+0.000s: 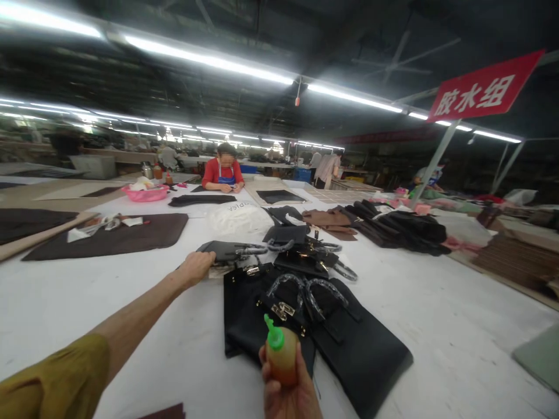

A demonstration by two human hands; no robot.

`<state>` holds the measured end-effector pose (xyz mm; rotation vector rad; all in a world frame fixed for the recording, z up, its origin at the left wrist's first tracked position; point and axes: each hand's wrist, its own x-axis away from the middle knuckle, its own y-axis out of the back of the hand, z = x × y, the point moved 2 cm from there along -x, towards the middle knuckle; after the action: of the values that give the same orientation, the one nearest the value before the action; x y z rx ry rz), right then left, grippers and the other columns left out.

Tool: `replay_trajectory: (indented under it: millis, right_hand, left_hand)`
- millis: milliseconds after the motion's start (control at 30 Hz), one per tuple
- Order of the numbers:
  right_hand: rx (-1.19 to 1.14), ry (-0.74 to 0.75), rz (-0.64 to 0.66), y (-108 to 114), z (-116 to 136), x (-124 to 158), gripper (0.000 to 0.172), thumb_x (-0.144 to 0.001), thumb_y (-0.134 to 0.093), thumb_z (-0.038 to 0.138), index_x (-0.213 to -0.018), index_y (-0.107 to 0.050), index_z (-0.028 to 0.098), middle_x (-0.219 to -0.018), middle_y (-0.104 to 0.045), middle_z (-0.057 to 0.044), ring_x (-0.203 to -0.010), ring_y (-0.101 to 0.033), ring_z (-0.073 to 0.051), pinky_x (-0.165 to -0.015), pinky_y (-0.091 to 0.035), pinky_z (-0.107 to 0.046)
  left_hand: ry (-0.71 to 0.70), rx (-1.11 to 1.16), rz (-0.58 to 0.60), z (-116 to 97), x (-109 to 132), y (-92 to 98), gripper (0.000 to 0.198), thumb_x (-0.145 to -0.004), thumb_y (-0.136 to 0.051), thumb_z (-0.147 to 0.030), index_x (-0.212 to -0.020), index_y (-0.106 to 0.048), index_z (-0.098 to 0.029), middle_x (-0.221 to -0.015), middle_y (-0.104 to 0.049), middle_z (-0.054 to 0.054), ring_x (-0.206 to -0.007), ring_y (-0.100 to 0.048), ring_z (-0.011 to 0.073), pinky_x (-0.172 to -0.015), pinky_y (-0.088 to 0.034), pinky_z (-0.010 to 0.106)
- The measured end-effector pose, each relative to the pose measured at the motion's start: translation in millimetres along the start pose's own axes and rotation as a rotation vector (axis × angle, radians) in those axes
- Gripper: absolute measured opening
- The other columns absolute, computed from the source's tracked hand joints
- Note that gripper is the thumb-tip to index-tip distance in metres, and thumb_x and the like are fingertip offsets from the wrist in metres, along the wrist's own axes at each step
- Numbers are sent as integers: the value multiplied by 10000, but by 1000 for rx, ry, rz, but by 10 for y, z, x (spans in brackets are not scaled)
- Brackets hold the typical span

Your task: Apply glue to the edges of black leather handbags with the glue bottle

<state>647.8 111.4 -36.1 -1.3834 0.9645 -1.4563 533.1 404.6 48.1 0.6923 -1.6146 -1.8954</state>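
My right hand (288,398) is wrapped round a squeeze bottle (283,359) with a green nozzle and amber liquid inside, held upright near the front of the table. Reaching forward, my left hand (197,269) is closed on the edge of a black bag panel (220,250) with a plastic-wrapped handle. Between and beyond my hands lie more black bag pieces (364,355), some with wrapped handles (286,282) and gold metal clasps (283,311). The bottle is in front of these pieces and hides a part of them.
A white bundle (240,220) and brown pieces (327,220) lie behind the bags. Dark stacks (402,227) are on the right, a dark brown panel (144,233) on the left. A pink basket (146,195) stands farther back. A person in red (223,169) works across the table.
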Motion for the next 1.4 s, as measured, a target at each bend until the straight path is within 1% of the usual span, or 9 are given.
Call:
replay_trajectory:
  millis: [233,333,467,667,800,900,1033,1167,1400]
  right_hand:
    - [96,86,-16,-91,28,103,426,-592,-866,295,-948,-690,140,-993,-679,-117,-753,-659,-144,-568,-499,-162]
    - [140,111,-15,-49,22,131,377,-663,-828,277,-982,-677,145,-1033,-662,-127,-803,-651,-152,-592,-506,-164]
    - [194,142,-34,39,38,125,363,-738,-769,310,-1050,-645,173,-1078,-639,-134,-839,-644,-162,-598,-519,-178]
    - [320,211,-107,-16,3,187,535,-707,-779,311,-1179,-569,174,-1119,-602,-163,-837,-626,-187,-589,-524,-208]
    - [288,173,-112,-231,-115,393,666,-630,-833,296,-1223,-542,208,-1117,-585,-142,-776,-605,-173,-574,-524,-226]
    - [221,181,-83,-436,-279,588,722,-615,-845,252,-1257,-515,223,-1139,-550,-137,-768,-586,-152,-575,-516,-212]
    - [114,107,-76,-691,-656,748,713,-657,-819,202,-1283,-484,263,-1177,-500,-115,-794,-566,-140,-615,-522,-226]
    - [44,-20,-70,-893,-1106,721,698,-680,-807,196,-1286,-471,276,-1193,-475,-113,-791,-564,-137,-623,-521,-233]
    - [92,-183,53,-1329,-1756,489,607,-690,-802,226,-1229,-524,245,-1157,-479,-123,-774,-567,-154,-628,-535,-267]
  left_hand:
    - [136,108,-7,690,642,1031,201,-717,-474,-236,-821,-631,-165,-788,-648,90,-777,-609,253,-670,-429,320]
    - [201,216,24,965,1151,1425,196,-676,-482,-286,-736,-635,-178,-648,-600,14,-656,-570,182,-567,-389,247]
    - [262,553,108,1161,1982,1670,201,-613,-509,-303,-673,-641,-164,-528,-505,-24,-541,-486,139,-479,-327,230]
    - [392,810,173,1298,3020,1722,181,-585,-550,-287,-671,-639,-155,-483,-462,-35,-479,-437,122,-446,-318,228]
    - [410,924,200,1268,3509,1657,195,-612,-526,-285,-699,-636,-149,-509,-505,-27,-475,-456,125,-438,-323,227]
    - [445,962,219,1185,3768,1469,179,-642,-504,-283,-700,-612,-152,-554,-554,-18,-501,-495,135,-440,-333,221]
    - [452,963,153,1129,3944,1249,259,-732,-503,-378,-813,-617,-160,-674,-613,-1,-617,-556,159,-515,-383,224]
    - [345,1045,178,1149,3991,1241,434,-731,-552,-528,-977,-609,-175,-769,-622,4,-702,-563,173,-584,-404,232]
    - [345,1060,197,1224,4015,1185,406,-779,-493,-509,-905,-612,-141,-770,-570,17,-687,-496,158,-643,-392,259]
